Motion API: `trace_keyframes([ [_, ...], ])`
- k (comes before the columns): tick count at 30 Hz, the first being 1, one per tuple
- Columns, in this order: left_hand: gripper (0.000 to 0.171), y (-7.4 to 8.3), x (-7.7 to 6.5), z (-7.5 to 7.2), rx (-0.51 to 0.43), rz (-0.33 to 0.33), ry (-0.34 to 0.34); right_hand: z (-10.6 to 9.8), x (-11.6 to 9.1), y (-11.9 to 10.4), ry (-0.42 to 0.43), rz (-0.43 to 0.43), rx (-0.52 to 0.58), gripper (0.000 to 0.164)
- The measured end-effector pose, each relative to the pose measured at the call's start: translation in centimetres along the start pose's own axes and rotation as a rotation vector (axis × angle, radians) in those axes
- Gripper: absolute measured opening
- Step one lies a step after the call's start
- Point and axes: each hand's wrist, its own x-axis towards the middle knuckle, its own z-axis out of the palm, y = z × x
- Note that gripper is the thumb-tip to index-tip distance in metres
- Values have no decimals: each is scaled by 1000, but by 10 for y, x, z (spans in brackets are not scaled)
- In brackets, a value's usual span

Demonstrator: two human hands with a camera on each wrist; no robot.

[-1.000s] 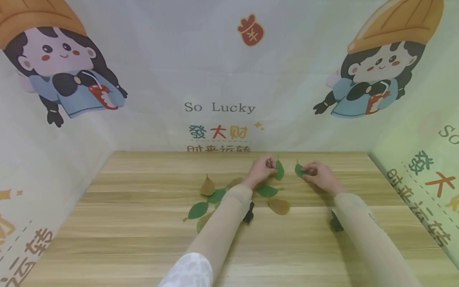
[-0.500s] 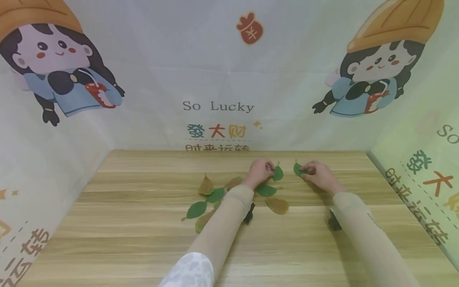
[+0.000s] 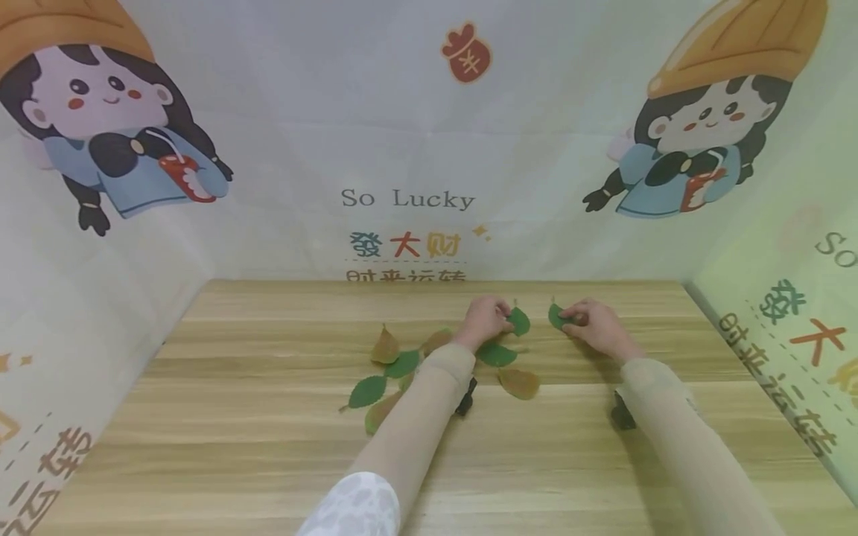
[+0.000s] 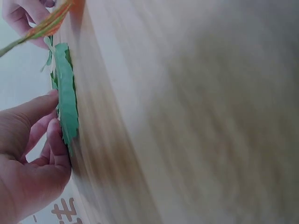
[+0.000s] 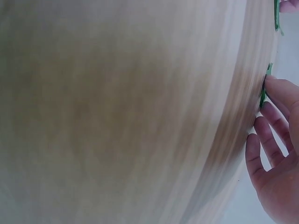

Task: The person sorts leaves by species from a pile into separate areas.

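Observation:
Near the far side of the table, my left hand (image 3: 487, 321) pinches a green leaf (image 3: 519, 322) between thumb and fingertips, its stem pointing away from me. To its right, across a small gap, my right hand (image 3: 599, 325) pinches a second green leaf (image 3: 555, 317) by its right edge. The left wrist view shows a green leaf (image 4: 69, 100) with a toothed edge at the left thumb and fingertips, close over the wood. In the right wrist view, thumb and forefinger hold the other leaf (image 5: 263, 95) edge-on, the remaining fingers spread.
Several green and brownish leaves lie around my left forearm, among them a green leaf (image 3: 367, 391), a brown leaf (image 3: 385, 348) and another brown leaf (image 3: 519, 384). A black wrist camera (image 3: 623, 413) hangs under the right sleeve. Printed cloth (image 3: 288, 149) walls the wooden table (image 3: 268, 461).
The leaf in my left hand has come down from a more upright pose, its stem tip lower. My right hand and its leaf have barely moved. The head view shifted slightly.

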Motion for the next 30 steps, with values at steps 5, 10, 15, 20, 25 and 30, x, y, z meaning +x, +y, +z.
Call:
trace_keyframes([
  [5, 25, 2, -1, 2, 11, -49, 6, 3, -1, -1, 6, 8, 5, 28],
  [10, 26, 4, -3, 1, 4, -59, 4, 4, -1, 2, 28, 17, 23, 29],
  [15, 25, 4, -3, 2, 12, -64, 12, 4, -2, -1, 59, 23, 45, 32],
  [20, 24, 2, -1, 3, 10, -72, 23, 6, 4, -16, 15, -22, 73, 35],
  [25, 24, 2, 0, 3, -10, -81, 36, 16, 13, -26, -66, -143, 47, 37],
  [30, 25, 3, -1, 3, -12, -84, 34, 23, 16, -27, -71, -175, -31, 33],
])
